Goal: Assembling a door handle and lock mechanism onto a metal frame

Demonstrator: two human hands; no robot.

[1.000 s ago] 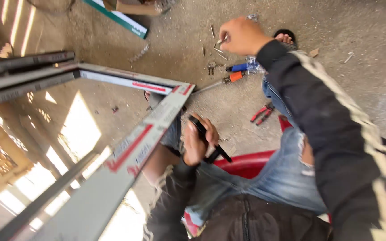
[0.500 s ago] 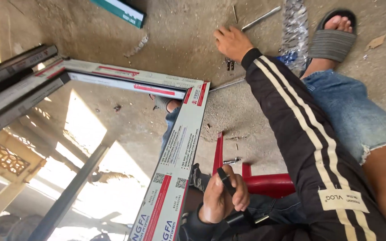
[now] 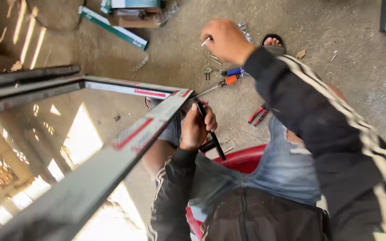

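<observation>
My left hand (image 3: 198,125) grips a black handle-shaped part (image 3: 211,138) right beside the corner of a grey aluminium window frame (image 3: 130,134) that bears red-and-white strips. My right hand (image 3: 225,41) is raised over the concrete floor, pinching a small pale screw (image 3: 205,42) between its fingertips. Below that hand lie a few loose screws (image 3: 211,58) and an orange-handled screwdriver (image 3: 222,84). I sit on a red plastic stool (image 3: 242,158), in jeans and a black jacket with white stripes.
Red-handled pliers (image 3: 259,114) lie on the floor right of the frame. A green-and-white profile piece (image 3: 112,27) and cardboard boxes (image 3: 135,11) sit at the top. My sandalled foot (image 3: 272,42) is by the screws. More frame bars (image 3: 23,85) stretch left.
My right hand has lifted off the floor with a small screw in its fingers. The view has swung, and the left hand stays closed on the black part at the frame corner.
</observation>
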